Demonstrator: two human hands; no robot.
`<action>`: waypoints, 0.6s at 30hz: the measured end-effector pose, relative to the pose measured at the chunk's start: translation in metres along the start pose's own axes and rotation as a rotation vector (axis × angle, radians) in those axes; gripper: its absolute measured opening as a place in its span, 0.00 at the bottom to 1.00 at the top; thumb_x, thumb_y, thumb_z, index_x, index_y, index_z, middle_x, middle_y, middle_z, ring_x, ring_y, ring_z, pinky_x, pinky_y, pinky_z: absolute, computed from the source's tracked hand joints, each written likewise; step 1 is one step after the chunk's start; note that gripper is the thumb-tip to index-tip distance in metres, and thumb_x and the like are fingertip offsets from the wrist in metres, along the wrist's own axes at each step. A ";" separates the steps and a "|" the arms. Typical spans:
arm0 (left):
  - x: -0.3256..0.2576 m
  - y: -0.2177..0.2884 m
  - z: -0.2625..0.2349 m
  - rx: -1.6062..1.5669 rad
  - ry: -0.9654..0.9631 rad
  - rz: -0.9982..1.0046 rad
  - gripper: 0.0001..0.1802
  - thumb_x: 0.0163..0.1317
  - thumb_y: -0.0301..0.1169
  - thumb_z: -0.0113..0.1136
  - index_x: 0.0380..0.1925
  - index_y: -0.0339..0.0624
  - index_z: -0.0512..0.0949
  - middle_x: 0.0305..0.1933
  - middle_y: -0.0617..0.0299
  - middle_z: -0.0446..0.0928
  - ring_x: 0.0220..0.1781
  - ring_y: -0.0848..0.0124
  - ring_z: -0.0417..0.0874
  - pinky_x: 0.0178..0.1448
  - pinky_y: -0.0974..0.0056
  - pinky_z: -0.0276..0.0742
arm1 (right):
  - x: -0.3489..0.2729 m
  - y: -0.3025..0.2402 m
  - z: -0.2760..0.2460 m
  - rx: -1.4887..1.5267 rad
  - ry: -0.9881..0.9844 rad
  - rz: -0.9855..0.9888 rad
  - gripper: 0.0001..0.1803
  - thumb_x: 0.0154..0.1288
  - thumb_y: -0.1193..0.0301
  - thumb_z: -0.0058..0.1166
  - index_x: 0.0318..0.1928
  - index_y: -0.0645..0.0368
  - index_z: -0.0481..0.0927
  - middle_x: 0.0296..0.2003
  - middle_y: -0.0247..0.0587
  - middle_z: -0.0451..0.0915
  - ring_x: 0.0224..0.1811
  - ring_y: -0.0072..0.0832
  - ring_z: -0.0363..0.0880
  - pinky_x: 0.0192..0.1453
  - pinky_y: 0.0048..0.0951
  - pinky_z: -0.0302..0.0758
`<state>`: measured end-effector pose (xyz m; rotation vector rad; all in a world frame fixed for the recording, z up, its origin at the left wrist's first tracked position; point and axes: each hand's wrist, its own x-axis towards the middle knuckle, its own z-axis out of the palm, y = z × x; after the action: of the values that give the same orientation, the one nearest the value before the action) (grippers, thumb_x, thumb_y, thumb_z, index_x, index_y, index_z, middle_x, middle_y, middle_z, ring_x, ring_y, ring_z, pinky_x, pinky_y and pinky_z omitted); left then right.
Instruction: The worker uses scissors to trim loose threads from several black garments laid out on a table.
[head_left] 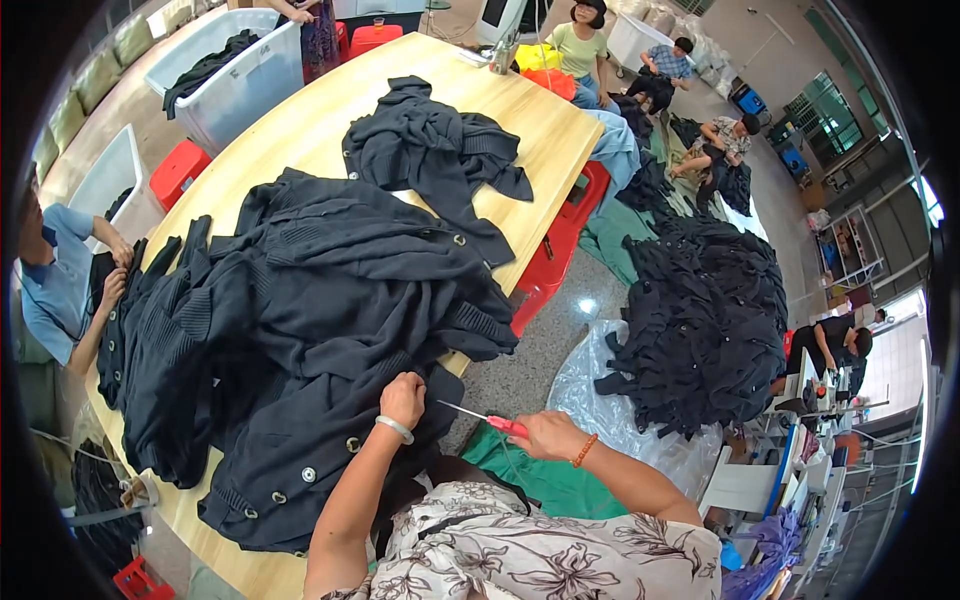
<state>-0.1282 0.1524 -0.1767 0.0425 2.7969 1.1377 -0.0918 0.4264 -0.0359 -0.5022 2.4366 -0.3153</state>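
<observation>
In my right hand (552, 436) is a red-handled tool (507, 427) with a thin, straight metal shaft that points left toward my other hand. I cannot make out its exact kind. My left hand (403, 400) is closed on the edge of a black knit cardigan (330, 420), whose large round buttons show along its front. The shaft's tip is near the left hand, beside the cloth. More black knit garments (340, 240) lie heaped over the table (270, 120), and another garment (430, 140) is spread apart from them at the far side.
At the left a person (60, 270) in blue handles the same heap. A big pile of black garments (700, 320) rests on plastic sheeting (600, 385) at the right. Red stools (560, 260) stand by the table, white bins (240, 80) beyond it. Other people (720, 140) sit farther off.
</observation>
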 end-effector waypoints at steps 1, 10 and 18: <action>-0.001 -0.002 -0.003 -0.069 0.021 -0.005 0.05 0.59 0.29 0.62 0.32 0.40 0.80 0.38 0.47 0.80 0.42 0.48 0.82 0.47 0.51 0.78 | 0.002 0.001 0.000 0.060 0.015 -0.011 0.18 0.67 0.53 0.54 0.38 0.57 0.79 0.31 0.55 0.83 0.36 0.54 0.83 0.39 0.52 0.78; -0.104 0.037 -0.102 0.003 0.423 0.224 0.11 0.52 0.24 0.68 0.37 0.43 0.80 0.44 0.55 0.79 0.48 0.54 0.78 0.54 0.53 0.71 | 0.043 -0.022 0.017 0.061 0.168 -0.024 0.24 0.66 0.49 0.54 0.31 0.59 0.82 0.28 0.56 0.83 0.34 0.54 0.83 0.40 0.53 0.78; -0.276 -0.082 -0.192 0.600 0.284 -0.537 0.46 0.41 0.19 0.57 0.69 0.40 0.64 0.78 0.43 0.51 0.79 0.42 0.50 0.79 0.44 0.43 | 0.112 -0.094 0.035 0.197 0.260 -0.403 0.31 0.56 0.61 0.67 0.56 0.63 0.72 0.50 0.56 0.78 0.48 0.50 0.79 0.52 0.45 0.75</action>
<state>0.1238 -0.0593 -0.0695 -0.8122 2.9842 0.1837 -0.1260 0.2908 -0.0902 -0.9117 2.4985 -0.8266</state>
